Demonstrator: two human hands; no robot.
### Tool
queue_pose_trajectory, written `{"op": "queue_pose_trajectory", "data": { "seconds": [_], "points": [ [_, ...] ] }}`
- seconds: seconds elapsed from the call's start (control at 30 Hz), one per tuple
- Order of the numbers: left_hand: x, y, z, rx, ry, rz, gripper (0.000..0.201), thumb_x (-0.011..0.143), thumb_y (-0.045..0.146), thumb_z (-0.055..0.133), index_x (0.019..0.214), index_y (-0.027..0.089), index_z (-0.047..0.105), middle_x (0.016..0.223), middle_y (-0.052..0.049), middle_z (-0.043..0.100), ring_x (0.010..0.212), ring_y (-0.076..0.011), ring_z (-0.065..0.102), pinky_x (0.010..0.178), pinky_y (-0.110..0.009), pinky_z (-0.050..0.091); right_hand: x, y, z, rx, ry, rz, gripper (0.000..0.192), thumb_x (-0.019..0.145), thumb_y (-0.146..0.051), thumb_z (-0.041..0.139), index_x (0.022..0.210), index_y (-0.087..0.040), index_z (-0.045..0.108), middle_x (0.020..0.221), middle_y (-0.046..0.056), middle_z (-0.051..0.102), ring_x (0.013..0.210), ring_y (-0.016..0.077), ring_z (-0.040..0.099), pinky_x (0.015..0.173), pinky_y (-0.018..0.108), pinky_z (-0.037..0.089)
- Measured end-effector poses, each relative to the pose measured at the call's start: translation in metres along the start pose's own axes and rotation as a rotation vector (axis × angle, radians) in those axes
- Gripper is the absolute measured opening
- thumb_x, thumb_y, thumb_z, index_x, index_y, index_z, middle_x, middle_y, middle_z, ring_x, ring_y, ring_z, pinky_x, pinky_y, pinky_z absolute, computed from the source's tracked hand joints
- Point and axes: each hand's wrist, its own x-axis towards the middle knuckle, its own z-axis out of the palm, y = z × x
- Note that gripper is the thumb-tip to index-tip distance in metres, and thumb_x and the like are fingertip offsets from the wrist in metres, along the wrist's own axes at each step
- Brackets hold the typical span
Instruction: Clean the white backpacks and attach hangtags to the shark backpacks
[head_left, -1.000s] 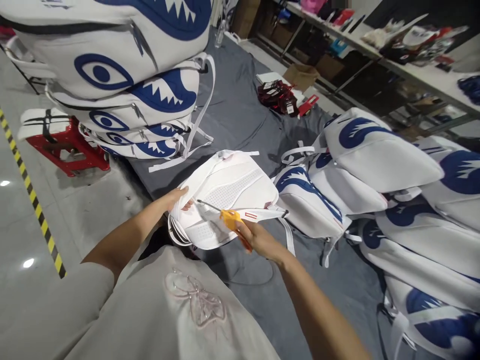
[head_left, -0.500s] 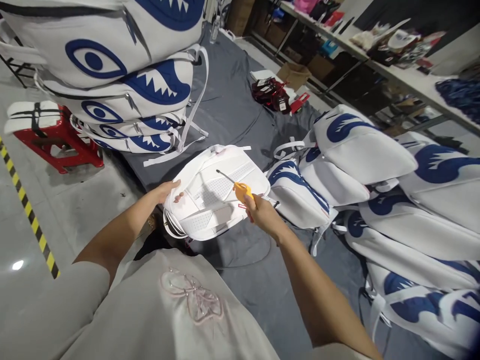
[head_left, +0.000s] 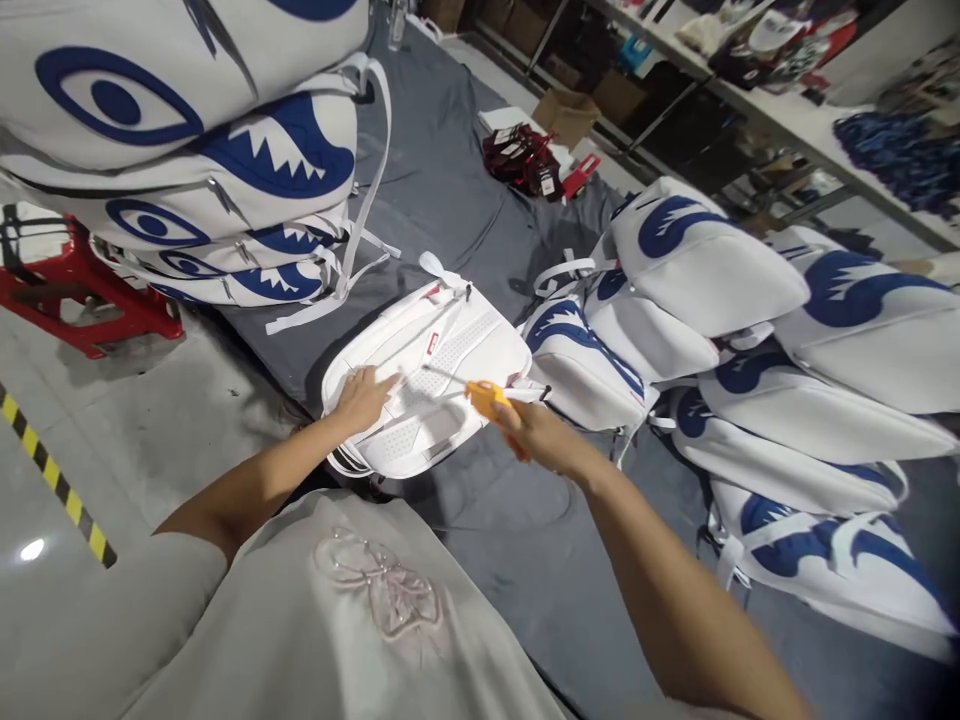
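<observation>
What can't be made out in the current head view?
All in the head view:
Grip of the orange tool: partly covered by the right hand.
Underside of the backpack: hidden by its upper side.
Lettering on the red label: too small, blurred.
Topmost stacked bag: cut off by the top edge.

The near white, rounded backpack [head_left: 491, 350] has grey-dotted panels [head_left: 454, 358] and the slim-shafted tool [head_left: 486, 396] an orange handle [head_left: 495, 403].
</observation>
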Motion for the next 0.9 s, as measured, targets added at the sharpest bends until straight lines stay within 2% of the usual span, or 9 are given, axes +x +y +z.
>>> {"op": "queue_pose_trajectory", "data": {
  "seconds": [0.07, 0.2, 0.33, 0.4, 0.47, 0.57, 0.7, 0.77, 0.9],
  "points": [
    [0.003, 0.003, -0.002, 0.029, 0.010, -0.007, 0.047, 0.098, 0.025, 0.043, 0.143, 0.029, 0.052, 0.143, -0.019, 0.042, 0.131, -0.0383, 0.042, 0.105, -0.057, 0.036, -0.005, 0.001, 0.004, -0.042, 0.113, 0.098, 0.045, 0.104, -0.045, 0.029, 0.091, -0.015, 0.059, 0.058, 0.003, 0.057, 0.050, 0.0151, 0.054, 0.055, 0.026, 0.040],
    [-0.015, 0.032, 0.003, 0.018, 0.042, 0.138, 0.050, 0.097, 0.035, 0.049, 0.145, 0.022, 0.049, 0.161, -0.018, 0.023, 0.147, -0.0393, 0.023, 0.115, -0.058, 0.025, -0.003, 0.014, 0.002, 0.034, -0.028, 0.019, 0.052, 0.103, -0.053, 0.028, 0.093, -0.015, 0.061, 0.059, 0.004, 0.059, 0.052, 0.0163, 0.056, 0.057, 0.027, 0.043],
    [-0.042, 0.071, 0.030, -0.167, -0.083, 0.263, 0.078, 0.081, 0.035, 0.073, 0.151, 0.023, 0.040, 0.162, -0.017, 0.027, 0.146, -0.0406, 0.026, 0.117, -0.058, 0.022, 0.002, 0.034, -0.005, -0.125, 0.288, 0.246, 0.049, 0.103, -0.047, 0.029, 0.101, -0.010, 0.062, 0.068, 0.009, 0.063, 0.055, 0.0169, 0.055, 0.059, 0.029, 0.039],
    [-0.044, 0.080, 0.043, -0.264, -0.110, 0.186, 0.079, 0.076, 0.026, 0.076, 0.149, 0.023, 0.044, 0.158, -0.018, 0.033, 0.143, -0.0420, 0.031, 0.115, -0.059, 0.024, -0.004, 0.045, -0.005, -0.087, 0.209, 0.237, 0.048, 0.103, -0.048, 0.030, 0.100, -0.012, 0.062, 0.069, 0.009, 0.064, 0.054, 0.0163, 0.056, 0.059, 0.029, 0.038],
    [-0.037, 0.078, 0.049, -0.327, -0.093, 0.116, 0.071, 0.079, 0.020, 0.072, 0.145, 0.023, 0.048, 0.152, -0.019, 0.041, 0.141, -0.0410, 0.035, 0.114, -0.059, 0.027, -0.018, 0.057, -0.003, -0.034, 0.132, 0.220, 0.049, 0.102, -0.050, 0.029, 0.098, -0.014, 0.061, 0.066, 0.007, 0.063, 0.053, 0.0163, 0.057, 0.058, 0.029, 0.039],
    [-0.018, 0.062, 0.044, -0.426, -0.052, 0.027, 0.049, 0.092, 0.027, 0.056, 0.141, 0.023, 0.052, 0.140, -0.017, 0.054, 0.134, -0.0330, 0.046, 0.110, -0.050, 0.036, -0.045, 0.072, 0.009, -0.058, 0.220, 0.299, 0.050, 0.101, -0.052, 0.026, 0.095, -0.016, 0.060, 0.061, 0.006, 0.061, 0.054, 0.0187, 0.057, 0.058, 0.030, 0.040],
    [0.003, 0.036, 0.029, -0.553, -0.052, -0.137, 0.047, 0.103, 0.041, 0.028, 0.130, 0.016, 0.057, 0.096, -0.014, 0.071, 0.081, -0.0214, 0.068, 0.075, -0.034, 0.053, -0.067, 0.079, 0.031, 0.114, 0.011, 0.134, 0.054, 0.099, -0.057, 0.027, 0.098, -0.016, 0.061, 0.053, 0.001, 0.056, 0.046, 0.0173, 0.052, 0.052, 0.029, 0.039],
    [0.005, 0.033, 0.026, -0.581, -0.064, -0.181, 0.049, 0.102, 0.047, 0.031, 0.126, 0.015, 0.060, 0.082, -0.011, 0.069, 0.066, -0.0194, 0.065, 0.065, -0.031, 0.051, -0.066, 0.077, 0.034, 0.122, 0.063, 0.160, 0.050, 0.100, -0.053, 0.027, 0.100, -0.016, 0.060, 0.053, 0.000, 0.056, 0.046, 0.0167, 0.053, 0.052, 0.028, 0.039],
    [-0.011, 0.055, 0.033, -0.530, -0.027, -0.181, 0.045, 0.097, 0.043, 0.048, 0.135, 0.021, 0.058, 0.106, -0.015, 0.066, 0.100, -0.0284, 0.065, 0.087, -0.038, 0.051, -0.054, 0.068, 0.019, 0.074, 0.177, 0.175, 0.047, 0.102, -0.051, 0.028, 0.093, -0.016, 0.059, 0.059, 0.003, 0.060, 0.052, 0.0160, 0.057, 0.055, 0.027, 0.039]
  ]
}}
